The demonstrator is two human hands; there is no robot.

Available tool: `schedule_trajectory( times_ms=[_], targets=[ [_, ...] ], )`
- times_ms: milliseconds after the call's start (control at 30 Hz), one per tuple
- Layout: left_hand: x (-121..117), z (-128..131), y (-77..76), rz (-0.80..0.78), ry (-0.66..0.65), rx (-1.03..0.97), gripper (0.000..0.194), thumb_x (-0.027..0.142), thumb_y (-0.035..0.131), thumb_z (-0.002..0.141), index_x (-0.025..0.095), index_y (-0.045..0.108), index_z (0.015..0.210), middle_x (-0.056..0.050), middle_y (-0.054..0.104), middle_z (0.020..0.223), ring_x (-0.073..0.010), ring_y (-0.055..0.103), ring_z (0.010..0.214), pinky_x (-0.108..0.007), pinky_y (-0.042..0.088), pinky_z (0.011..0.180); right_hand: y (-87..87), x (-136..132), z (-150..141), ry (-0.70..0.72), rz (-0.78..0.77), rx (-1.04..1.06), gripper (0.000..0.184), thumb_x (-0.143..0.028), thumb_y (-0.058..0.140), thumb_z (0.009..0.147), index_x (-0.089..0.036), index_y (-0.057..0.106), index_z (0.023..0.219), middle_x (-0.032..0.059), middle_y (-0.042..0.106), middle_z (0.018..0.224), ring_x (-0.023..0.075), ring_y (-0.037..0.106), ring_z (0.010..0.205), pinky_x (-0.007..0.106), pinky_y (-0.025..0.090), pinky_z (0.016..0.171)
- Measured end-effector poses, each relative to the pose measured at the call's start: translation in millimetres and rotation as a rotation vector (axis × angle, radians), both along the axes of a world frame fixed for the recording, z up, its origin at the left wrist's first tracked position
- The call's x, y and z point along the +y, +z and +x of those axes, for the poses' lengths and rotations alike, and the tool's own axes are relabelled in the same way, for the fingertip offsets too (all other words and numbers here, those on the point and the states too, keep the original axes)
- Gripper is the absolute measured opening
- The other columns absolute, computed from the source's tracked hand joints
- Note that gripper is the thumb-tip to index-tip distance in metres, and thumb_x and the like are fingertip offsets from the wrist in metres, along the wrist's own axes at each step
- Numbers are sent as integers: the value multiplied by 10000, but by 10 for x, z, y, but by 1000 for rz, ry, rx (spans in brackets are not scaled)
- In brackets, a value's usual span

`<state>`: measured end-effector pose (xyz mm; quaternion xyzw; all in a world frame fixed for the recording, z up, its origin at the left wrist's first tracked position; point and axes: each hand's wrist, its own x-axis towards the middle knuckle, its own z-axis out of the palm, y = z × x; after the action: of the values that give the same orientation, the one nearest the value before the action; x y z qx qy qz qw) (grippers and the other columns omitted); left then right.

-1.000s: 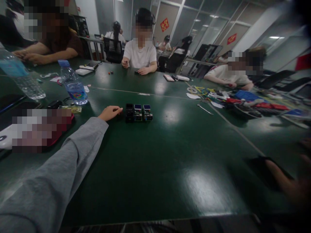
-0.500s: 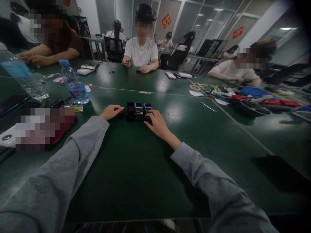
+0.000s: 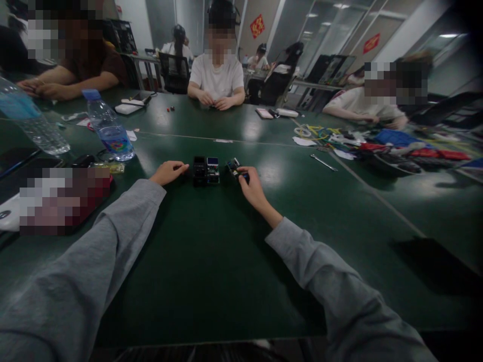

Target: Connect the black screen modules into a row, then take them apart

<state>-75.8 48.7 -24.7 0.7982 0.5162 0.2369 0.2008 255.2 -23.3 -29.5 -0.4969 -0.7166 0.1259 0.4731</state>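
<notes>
My right hand (image 3: pixel 252 186) grips a small circuit-board module (image 3: pixel 234 166) with a screen, tilted and apart from two similar units. Directly left of that module stands another one with a small screen (image 3: pixel 213 171) above its exposed board. Touching its left side is a black plastic housing (image 3: pixel 199 170) with dark openings. My left hand (image 3: pixel 168 173) rests on the table just left of the housing, its fingers loosely stretched and holding nothing. A small gap separates its fingertips from the housing.
Two plastic bottles (image 3: pixel 109 125) and a red-edged, pixelated item (image 3: pixel 94 201) are at left. A wrench (image 3: pixel 323 162) lies at right, before a pile of cables and tools (image 3: pixel 392 146). Across the green table (image 3: pixel 211 261), a person (image 3: pixel 216 75) in white handles something small.
My right hand has closed round the right-hand module, pulled it away to the right and tilted it. The left hand stays beside the housing. The person opposite has brought both hands together.
</notes>
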Motion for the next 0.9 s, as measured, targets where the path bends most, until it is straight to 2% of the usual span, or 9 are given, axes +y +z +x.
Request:
schedule_trajectory(
  times_ms=[133,233,333,467,600,767,900],
  targets=[
    [-16,0,12,11,20,38,469,567,396,917,201,665,799,-33,675,794,-172,595,747,-312,423,750,-39,46,35,-37,-40,108,190,-250,430,894,-207,549,1035,91,589,1045,233,571,1003,425,458,937],
    [-18,-3,13,7,13,45,481,583,389,917,205,666,810,-30,677,801,-176,598,750,-313,427,748,-37,37,42,-57,-44,86,259,-379,563,866,-198,545,1050,106,595,1052,259,576,997,445,470,917],
    [-12,-6,8,13,15,48,476,584,394,914,210,669,808,-28,680,801,-178,597,748,-313,428,744,-22,14,46,-58,-31,51,321,-360,648,800,-207,538,1061,103,605,1063,264,585,1011,442,475,921],
    [-11,-8,10,11,10,49,463,572,402,915,213,679,823,-31,681,801,-175,595,744,-309,422,734,-20,8,51,-74,-22,164,275,-333,609,808,-210,540,1044,83,634,1020,244,611,984,411,491,892],
    [-32,2,29,-1,1,44,457,567,405,913,213,686,847,-36,689,830,-175,592,748,-312,421,736,-55,34,65,-81,-120,294,305,-407,556,842,-200,544,1066,61,652,904,229,629,850,378,507,777],
    [-54,28,41,19,13,35,443,547,407,909,207,667,792,-32,676,778,-168,578,725,-302,415,712,-92,91,106,-186,-156,242,275,-410,479,876,-202,586,1021,62,659,882,232,625,817,382,486,766],
    [-59,31,45,22,14,35,450,553,404,910,205,653,771,-29,662,760,-161,569,701,-299,409,693,-74,87,105,-278,-78,147,229,-388,456,887,-202,578,941,78,640,880,242,608,835,404,489,784]
  ],
)
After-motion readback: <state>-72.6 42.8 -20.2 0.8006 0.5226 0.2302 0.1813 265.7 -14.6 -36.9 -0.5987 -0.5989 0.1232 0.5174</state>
